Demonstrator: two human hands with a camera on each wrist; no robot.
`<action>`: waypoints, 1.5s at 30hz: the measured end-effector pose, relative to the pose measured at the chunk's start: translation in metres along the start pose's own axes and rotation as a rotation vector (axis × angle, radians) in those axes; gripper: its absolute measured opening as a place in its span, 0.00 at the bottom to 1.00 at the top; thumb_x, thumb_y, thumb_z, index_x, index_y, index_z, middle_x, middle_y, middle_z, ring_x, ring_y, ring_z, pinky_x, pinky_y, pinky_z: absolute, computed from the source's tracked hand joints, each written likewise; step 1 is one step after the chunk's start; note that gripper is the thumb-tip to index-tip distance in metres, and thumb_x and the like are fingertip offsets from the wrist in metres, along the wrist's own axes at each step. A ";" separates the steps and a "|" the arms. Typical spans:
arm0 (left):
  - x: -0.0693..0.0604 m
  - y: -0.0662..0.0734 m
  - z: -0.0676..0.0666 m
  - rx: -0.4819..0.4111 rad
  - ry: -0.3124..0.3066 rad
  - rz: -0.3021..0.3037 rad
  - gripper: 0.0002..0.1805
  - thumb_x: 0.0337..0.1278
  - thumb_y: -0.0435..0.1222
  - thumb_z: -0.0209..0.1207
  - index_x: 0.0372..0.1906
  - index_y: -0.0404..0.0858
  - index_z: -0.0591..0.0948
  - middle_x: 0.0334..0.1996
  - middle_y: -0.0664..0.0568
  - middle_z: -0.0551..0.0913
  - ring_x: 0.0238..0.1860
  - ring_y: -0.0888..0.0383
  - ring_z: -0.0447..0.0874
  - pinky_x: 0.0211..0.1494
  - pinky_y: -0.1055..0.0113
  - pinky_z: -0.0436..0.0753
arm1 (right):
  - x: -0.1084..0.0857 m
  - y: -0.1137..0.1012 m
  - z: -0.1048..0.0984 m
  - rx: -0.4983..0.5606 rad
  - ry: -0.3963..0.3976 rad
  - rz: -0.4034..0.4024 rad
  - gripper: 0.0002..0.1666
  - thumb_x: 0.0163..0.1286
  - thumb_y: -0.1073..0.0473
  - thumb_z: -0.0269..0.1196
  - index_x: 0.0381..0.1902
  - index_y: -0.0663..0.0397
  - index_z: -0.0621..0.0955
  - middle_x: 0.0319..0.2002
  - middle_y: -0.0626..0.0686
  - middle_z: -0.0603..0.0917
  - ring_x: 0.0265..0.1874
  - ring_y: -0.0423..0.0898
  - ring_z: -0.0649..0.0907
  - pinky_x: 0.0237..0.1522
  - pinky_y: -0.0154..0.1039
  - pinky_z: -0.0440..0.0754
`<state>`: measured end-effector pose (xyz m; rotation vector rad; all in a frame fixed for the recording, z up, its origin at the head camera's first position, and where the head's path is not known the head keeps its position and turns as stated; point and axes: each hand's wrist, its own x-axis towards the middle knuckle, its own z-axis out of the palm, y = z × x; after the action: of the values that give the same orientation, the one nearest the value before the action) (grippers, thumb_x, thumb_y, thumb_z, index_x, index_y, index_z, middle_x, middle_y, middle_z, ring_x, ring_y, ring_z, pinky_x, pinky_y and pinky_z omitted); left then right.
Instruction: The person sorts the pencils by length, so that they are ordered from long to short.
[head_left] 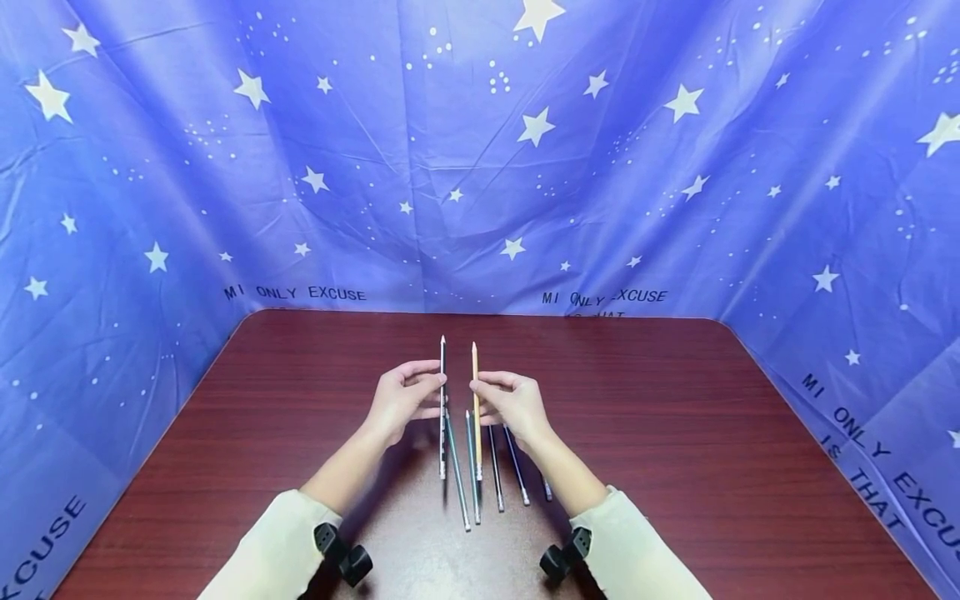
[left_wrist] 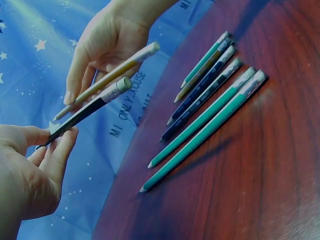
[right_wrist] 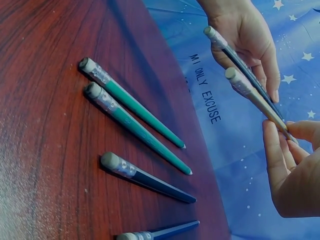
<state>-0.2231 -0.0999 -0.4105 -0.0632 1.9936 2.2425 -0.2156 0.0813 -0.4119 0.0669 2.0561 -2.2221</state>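
Note:
My left hand (head_left: 401, 400) pinches a black pencil (head_left: 442, 433) near its tip between thumb and fingers, with its eraser end toward me. A yellow pencil (head_left: 476, 417) is pinched the same way by my right hand (head_left: 517, 404). Both pencils are held above the table, side by side with a small gap. Beneath them several pencils lie in a loose row: two green pencils (left_wrist: 200, 132), two dark pencils (left_wrist: 200, 102), then a yellow pencil (left_wrist: 200, 75) and another green one (left_wrist: 205, 60) at the far end. The right forearm partly hides that row in the head view.
The reddish-brown wooden table (head_left: 300, 350) has rounded far corners. A blue cloth (head_left: 450, 167) with white stars and lettering hangs round its back and sides. Black wrist cameras (head_left: 345, 554) sit on the pale sleeves (head_left: 270, 550).

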 end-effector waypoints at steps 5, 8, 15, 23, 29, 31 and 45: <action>0.009 0.005 -0.008 0.014 0.027 0.006 0.21 0.56 0.31 0.59 0.56 0.31 0.75 0.32 0.53 0.84 0.25 0.59 0.84 0.34 0.60 0.88 | 0.001 -0.001 -0.002 -0.004 0.008 -0.011 0.20 0.59 0.65 0.65 0.48 0.71 0.79 0.20 0.47 0.83 0.13 0.38 0.80 0.19 0.33 0.85; 0.015 0.007 -0.013 0.023 0.051 0.012 0.21 0.56 0.31 0.59 0.56 0.31 0.75 0.30 0.56 0.84 0.25 0.59 0.83 0.33 0.61 0.88 | 0.002 -0.002 -0.003 0.004 0.008 -0.008 0.21 0.59 0.65 0.65 0.49 0.72 0.78 0.19 0.46 0.83 0.13 0.38 0.80 0.19 0.33 0.85; 0.035 0.011 -0.022 0.059 0.102 0.028 0.20 0.55 0.31 0.60 0.55 0.31 0.76 0.27 0.57 0.82 0.20 0.63 0.81 0.30 0.64 0.88 | 0.002 -0.003 -0.006 0.005 0.026 -0.001 0.20 0.59 0.65 0.64 0.49 0.72 0.78 0.19 0.46 0.82 0.13 0.38 0.80 0.22 0.36 0.86; 0.054 0.010 -0.028 0.127 0.145 0.059 0.20 0.55 0.30 0.60 0.54 0.30 0.76 0.25 0.58 0.81 0.19 0.63 0.81 0.26 0.67 0.87 | 0.003 -0.003 -0.011 -0.003 0.038 0.005 0.21 0.60 0.65 0.64 0.49 0.72 0.78 0.18 0.45 0.82 0.13 0.38 0.81 0.20 0.34 0.85; 0.067 0.005 -0.027 0.138 0.183 0.045 0.20 0.54 0.29 0.60 0.54 0.30 0.76 0.26 0.56 0.80 0.17 0.65 0.79 0.24 0.68 0.86 | 0.003 -0.005 -0.015 0.009 0.048 0.003 0.20 0.59 0.65 0.64 0.49 0.71 0.78 0.18 0.46 0.82 0.13 0.38 0.81 0.17 0.31 0.83; 0.071 0.004 -0.026 0.141 0.193 0.040 0.20 0.54 0.29 0.60 0.53 0.30 0.76 0.27 0.55 0.80 0.17 0.65 0.79 0.25 0.68 0.87 | 0.004 -0.005 -0.015 0.010 0.045 0.004 0.21 0.60 0.65 0.64 0.49 0.72 0.78 0.17 0.45 0.82 0.13 0.38 0.81 0.17 0.31 0.83; 0.088 -0.004 -0.022 0.317 0.235 0.036 0.17 0.53 0.30 0.61 0.50 0.32 0.79 0.34 0.43 0.83 0.17 0.63 0.78 0.26 0.63 0.87 | 0.005 -0.003 -0.018 0.005 0.060 0.011 0.19 0.60 0.64 0.64 0.48 0.70 0.79 0.20 0.50 0.83 0.14 0.39 0.81 0.19 0.33 0.85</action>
<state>-0.3107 -0.1149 -0.4278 -0.2695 2.4661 1.9881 -0.2213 0.0992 -0.4106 0.1465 2.0749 -2.2455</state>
